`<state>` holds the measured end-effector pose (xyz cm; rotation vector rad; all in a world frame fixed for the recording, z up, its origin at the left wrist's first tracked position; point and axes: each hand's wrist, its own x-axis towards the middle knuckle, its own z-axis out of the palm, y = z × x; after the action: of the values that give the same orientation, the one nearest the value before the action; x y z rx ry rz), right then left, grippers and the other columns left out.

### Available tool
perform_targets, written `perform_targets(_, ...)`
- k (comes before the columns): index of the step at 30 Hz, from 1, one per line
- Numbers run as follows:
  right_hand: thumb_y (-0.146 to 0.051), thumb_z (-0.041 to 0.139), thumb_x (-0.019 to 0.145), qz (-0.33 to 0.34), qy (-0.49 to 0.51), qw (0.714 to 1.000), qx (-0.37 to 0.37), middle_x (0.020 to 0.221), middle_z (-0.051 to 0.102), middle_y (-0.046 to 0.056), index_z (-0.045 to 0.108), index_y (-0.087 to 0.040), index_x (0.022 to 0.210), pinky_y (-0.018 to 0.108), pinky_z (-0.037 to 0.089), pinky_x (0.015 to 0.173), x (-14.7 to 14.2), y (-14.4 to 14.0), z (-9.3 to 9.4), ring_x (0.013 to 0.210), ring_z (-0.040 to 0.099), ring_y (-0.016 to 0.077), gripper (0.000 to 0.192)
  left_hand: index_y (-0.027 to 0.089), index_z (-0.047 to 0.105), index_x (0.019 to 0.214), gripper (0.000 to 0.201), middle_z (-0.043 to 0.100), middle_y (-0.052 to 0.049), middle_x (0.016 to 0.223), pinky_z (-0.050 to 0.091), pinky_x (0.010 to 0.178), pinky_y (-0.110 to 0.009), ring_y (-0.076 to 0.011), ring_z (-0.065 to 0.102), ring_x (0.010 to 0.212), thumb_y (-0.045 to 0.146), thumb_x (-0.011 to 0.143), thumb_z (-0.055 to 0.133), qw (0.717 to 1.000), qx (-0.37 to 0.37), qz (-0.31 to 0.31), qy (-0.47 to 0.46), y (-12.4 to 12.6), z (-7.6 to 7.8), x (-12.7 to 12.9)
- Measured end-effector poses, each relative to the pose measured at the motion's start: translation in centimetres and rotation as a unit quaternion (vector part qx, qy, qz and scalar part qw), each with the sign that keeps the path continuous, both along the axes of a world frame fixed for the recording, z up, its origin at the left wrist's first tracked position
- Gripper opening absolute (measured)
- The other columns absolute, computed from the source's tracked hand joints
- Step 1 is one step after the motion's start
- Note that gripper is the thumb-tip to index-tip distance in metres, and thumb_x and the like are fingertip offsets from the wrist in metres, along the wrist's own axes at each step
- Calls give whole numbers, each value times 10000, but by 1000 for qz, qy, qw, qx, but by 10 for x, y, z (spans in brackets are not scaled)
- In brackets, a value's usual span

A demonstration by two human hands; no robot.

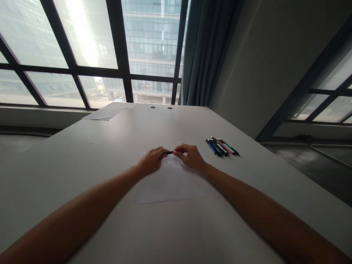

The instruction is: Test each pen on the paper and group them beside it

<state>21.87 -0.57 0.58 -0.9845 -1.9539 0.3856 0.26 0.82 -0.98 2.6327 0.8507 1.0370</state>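
Both hands meet over a white paper sheet (167,185) lying flat on the pale grey counter (110,154). The left hand (151,160) and right hand (189,156) each pinch one end of a slim dark pen (170,152), both grips closed. A cluster of coloured pens (222,146) lies well apart, rightward.

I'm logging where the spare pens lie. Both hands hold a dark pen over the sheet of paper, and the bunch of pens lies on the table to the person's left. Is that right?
Not quite. The bunch of pens lies to the person's right, beyond the right hand, as the head view shows. The rest stands: the left hand and the right hand hold a dark pen over the sheet of paper on the table.
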Motion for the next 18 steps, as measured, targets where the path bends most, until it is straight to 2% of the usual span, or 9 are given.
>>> perform_targets(3, -374, 593, 871, 7, -48, 999, 25, 755, 707, 30, 672, -200, 870, 284, 472, 646, 4, 0, -1, 664, 634, 169, 190, 179, 614, 1106, 258, 674, -71, 948, 502, 782, -284, -169, 637, 851, 252, 969, 409, 1000, 0, -1, 4, -1, 1, 0)
perform_targets(7, -353, 421, 961, 8, -131, 990, 51, 685, 657, 46, 636, -183, 757, 284, 437, 629, 7, 1, -3, 618, 589, 162, 342, 175, 609, 1112, 263, 668, -71, 949, 495, 771, -274, -165, 632, 844, 250, 974, 398, 1000, 6, -10, 15, -2, 1, 1)
perform_targets(11, -396, 528, 912, 33, -132, 989, 56, 823, 672, 53, 629, -190, 951, 284, 452, 675, 8, 2, -1, 710, 599, 172, 233, 173, 609, 1107, 259, 664, -71, 939, 493, 755, -274, -165, 630, 823, 254, 973, 403, 1000, 17, -4, 20, -3, 1, 1)
perform_targets(14, -379, 468, 945, 13, -175, 982, 74, 805, 667, 63, 634, -187, 898, 292, 440, 684, 8, 1, 1, 724, 591, 180, 258, 173, 608, 1106, 258, 664, -70, 937, 494, 756, -275, -167, 630, 828, 258, 975, 403, 999, 21, -2, 26, -3, 0, 1)
perform_targets(18, -391, 475, 947, -1, -219, 971, 96, 837, 682, 64, 633, -186, 950, 306, 421, 717, 7, -1, 4, 722, 594, 183, 259, 183, 609, 1113, 264, 663, -67, 939, 496, 752, -272, -165, 630, 830, 266, 978, 399, 999, 19, -1, 30, -3, 0, 1)
